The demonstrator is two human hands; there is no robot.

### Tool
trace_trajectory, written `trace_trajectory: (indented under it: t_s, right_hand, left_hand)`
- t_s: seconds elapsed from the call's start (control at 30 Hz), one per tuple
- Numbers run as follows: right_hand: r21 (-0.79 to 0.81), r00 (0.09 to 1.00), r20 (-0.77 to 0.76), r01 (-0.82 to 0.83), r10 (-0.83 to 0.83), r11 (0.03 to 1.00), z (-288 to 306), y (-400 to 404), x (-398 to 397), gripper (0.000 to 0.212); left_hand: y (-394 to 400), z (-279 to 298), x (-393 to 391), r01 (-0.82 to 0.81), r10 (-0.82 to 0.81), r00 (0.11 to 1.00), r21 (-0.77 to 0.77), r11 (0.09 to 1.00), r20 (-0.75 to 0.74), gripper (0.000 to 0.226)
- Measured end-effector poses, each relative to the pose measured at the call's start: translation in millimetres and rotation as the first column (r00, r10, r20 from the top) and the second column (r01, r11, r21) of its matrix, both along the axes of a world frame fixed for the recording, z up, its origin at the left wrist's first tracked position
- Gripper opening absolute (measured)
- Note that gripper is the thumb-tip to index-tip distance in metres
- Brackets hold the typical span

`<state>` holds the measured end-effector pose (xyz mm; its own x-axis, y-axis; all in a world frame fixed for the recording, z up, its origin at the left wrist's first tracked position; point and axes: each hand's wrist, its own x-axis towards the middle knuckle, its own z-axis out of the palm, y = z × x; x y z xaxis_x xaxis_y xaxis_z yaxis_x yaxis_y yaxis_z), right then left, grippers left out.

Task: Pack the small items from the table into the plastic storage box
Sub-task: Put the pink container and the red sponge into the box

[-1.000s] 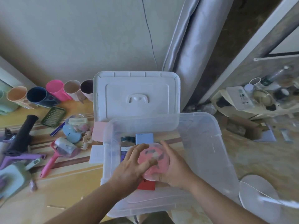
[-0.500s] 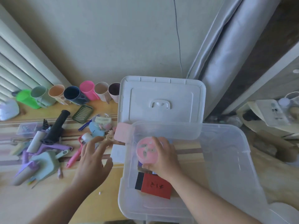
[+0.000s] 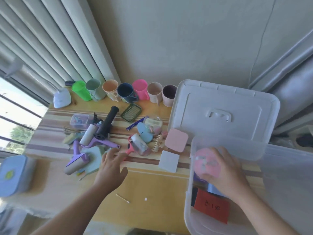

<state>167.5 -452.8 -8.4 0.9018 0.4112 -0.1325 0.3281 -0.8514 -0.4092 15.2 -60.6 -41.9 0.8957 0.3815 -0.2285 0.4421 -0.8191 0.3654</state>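
The clear plastic storage box (image 3: 188, 207) stands at the right on the wooden table, its white lid (image 3: 220, 112) propped behind it. My right hand (image 3: 227, 173) is inside the box, shut on a round pink container (image 3: 205, 162) near the box's left wall. A red box (image 3: 211, 208) lies at the bottom below it. My left hand (image 3: 112, 165) hovers open over the table, fingertips next to a pink lint roller (image 3: 138, 146) and a pale green item (image 3: 94, 156). Small items lie in a pile beyond it.
A row of coloured cups (image 3: 126, 92) lines the wall. A black handle (image 3: 107, 124), purple roller (image 3: 77, 161), green soap dish (image 3: 131, 112), pink square (image 3: 176, 142), white square (image 3: 169, 161) and hair claw (image 3: 157, 145) lie on the table. A blue case (image 3: 12, 175) sits far left.
My left hand let go of the pink container and moved left out of the box to the pile of items. My right hand keeps the container, now by the box's left wall.
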Motion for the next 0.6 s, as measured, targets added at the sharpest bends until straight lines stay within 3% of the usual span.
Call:
trace_trajectory:
  t_s: [0.1, 0.2, 0.3, 0.43, 0.6]
  right_hand:
    - [0.142, 0.962, 0.273, -0.032, -0.008, 0.989, 21.9, 37.6, -7.8, 0.049]
    - [0.23, 0.937, 0.348, -0.112, 0.026, 0.967, 30.0, 113.7, -16.4, 0.04]
    - [0.203, 0.958, 0.259, -0.182, 0.126, 0.962, 12.7, 190.2, -16.7, 0.044]
    - [-0.051, 0.964, -0.012, -0.265, 0.265, 0.963, -30.7, 268.1, -12.5, 0.054]
    - [-0.325, 0.957, -0.143, -0.285, 0.251, 0.902, -82.6, 311.1, -9.3, 0.061]
  left_hand:
    - [44.4, -5.4, 9.2, -0.021, 0.023, 0.998, 0.049, 0.999, -0.05, 0.049]
    - [91.0, -9.8, 15.3, -0.059, 0.063, 0.997, 0.07, 0.996, -0.055, 0.045]
    - [131.0, -17.3, 13.6, -0.037, 0.042, 0.997, 0.09, 0.995, -0.06, 0.046]
    - [157.6, -26.2, -0.5, -0.022, 0.032, 0.993, 0.093, 0.995, -0.111, 0.056]
    - [180.1, -36.8, -40.5, 0.001, 0.009, 0.991, 0.076, 0.997, -0.132, 0.079]
